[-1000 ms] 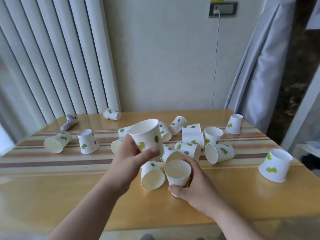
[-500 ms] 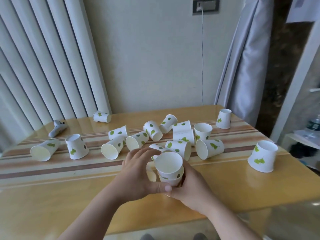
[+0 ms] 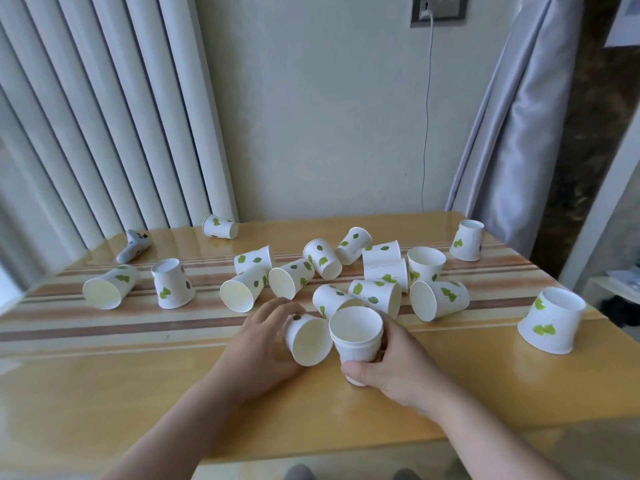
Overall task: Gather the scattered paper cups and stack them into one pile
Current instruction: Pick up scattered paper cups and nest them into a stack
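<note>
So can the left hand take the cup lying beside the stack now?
Probably yes. The left hand already curls around that lying cup, mouth toward the camera, next to the stack in the right hand. Nothing lies between.

On the table (image 3: pixel 104 393), a short stack (image 3: pixel 356 341) is held upright near the front by the right hand (image 3: pixel 391 362). Just to its left, a tipped cup (image 3: pixel 308 341) is gripped by the left hand (image 3: pixel 259 344), perhaps touching the stack. Behind them, the scattered cups (image 3: pixel 346 268) are spread.
</note>
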{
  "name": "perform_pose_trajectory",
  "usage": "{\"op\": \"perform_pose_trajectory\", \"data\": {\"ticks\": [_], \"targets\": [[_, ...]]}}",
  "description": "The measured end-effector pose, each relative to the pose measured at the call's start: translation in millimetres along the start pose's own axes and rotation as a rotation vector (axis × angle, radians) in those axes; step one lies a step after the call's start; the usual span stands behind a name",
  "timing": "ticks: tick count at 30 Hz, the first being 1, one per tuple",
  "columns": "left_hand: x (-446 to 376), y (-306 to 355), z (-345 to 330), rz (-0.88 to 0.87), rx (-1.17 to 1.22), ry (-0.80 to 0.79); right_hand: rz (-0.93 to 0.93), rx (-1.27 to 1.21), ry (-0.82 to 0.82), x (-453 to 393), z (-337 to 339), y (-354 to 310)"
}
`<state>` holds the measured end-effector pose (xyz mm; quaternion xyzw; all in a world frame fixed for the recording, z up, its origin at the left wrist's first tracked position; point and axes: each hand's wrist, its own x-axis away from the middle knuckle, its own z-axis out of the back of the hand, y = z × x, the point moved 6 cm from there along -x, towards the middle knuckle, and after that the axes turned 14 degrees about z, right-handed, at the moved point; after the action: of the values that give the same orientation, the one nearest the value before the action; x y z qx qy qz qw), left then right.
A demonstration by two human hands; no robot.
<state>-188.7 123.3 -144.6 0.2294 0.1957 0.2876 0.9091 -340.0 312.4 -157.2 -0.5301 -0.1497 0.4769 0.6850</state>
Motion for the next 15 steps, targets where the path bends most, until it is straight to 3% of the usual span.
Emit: {"op": "perform_pose_trajectory", "data": {"ticks": [3,7,11,15], "targets": [[4,-11,8,0.144,0.17,0.103,0.042,0.026,0.039,-4,-2,-10],[5,-36,21,0.412,0.627,0.166,0.055,0.027,0.007,-6,-28,-13],[3,-45,31,0.495,0.923,0.186,0.08,0.043,-0.03,-10,-49,-18],[4,-53,36,0.476,0.869,0.183,0.092,0.077,-0.008,-9,-50,-14]]}}
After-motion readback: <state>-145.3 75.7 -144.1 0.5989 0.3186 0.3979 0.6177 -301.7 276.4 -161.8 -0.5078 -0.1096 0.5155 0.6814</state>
